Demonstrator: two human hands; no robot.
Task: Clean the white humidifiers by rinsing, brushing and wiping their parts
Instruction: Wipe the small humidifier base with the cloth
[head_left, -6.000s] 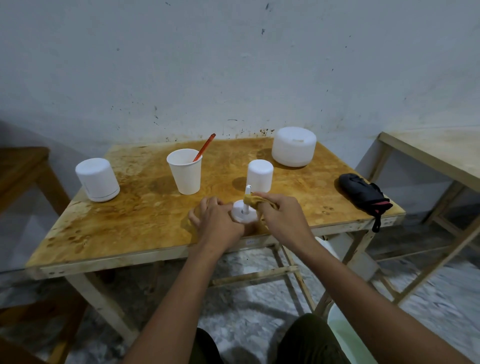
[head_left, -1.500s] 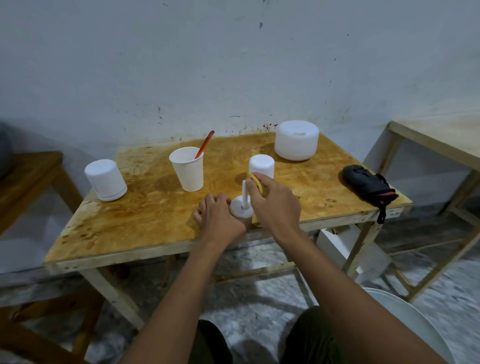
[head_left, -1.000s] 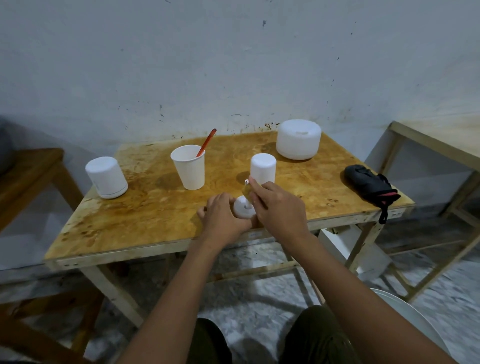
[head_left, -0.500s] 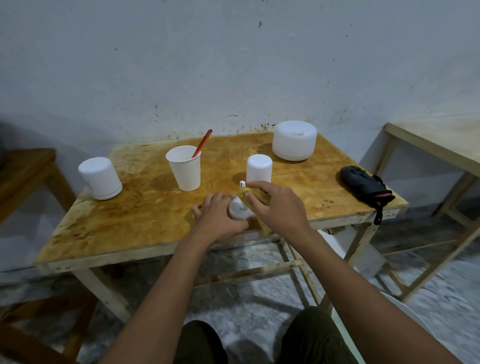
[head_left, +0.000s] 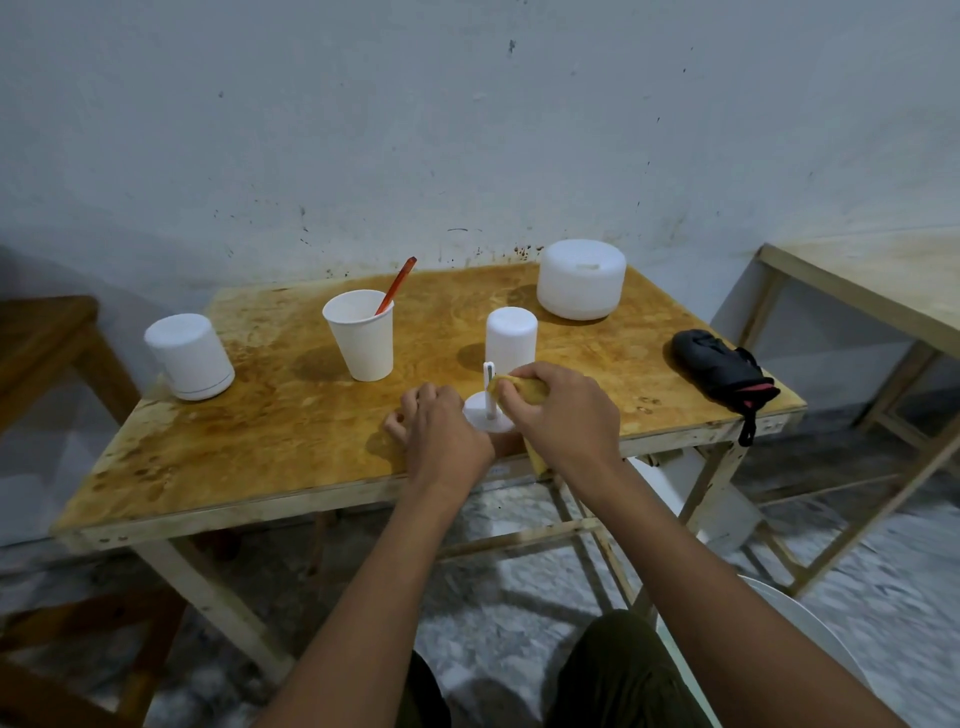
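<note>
While your right hand (head_left: 566, 421) pinches a yellow cloth (head_left: 527, 388) against the stem of the humidifier base (head_left: 480, 414) near the front edge of the table (head_left: 260, 441), your left hand (head_left: 441, 436) lies curled beside it, grip unclear.

Setting: bare utility workroom, makeshift. Evidence: rough plywood bench (head_left: 291, 447) at centre frame, its top blotched and water-stained, with legs of pale painted timber. A second bench (head_left: 872, 291) of the same build stands at the right edge. The wall (head_left: 467, 130) across the upper frame is whitewashed and scuffed, with brown spatter just above the bench line. The floor (head_left: 519, 597) along the bottom is mottled grey stone. Dark wooden furniture (head_left: 41, 332) at left edge, kind unclear. White basin (head_left: 810, 639) on floor, lower right. Round white humidifier (head_left: 581, 278) and paper cup (head_left: 361, 338) stand on the bench.
</note>
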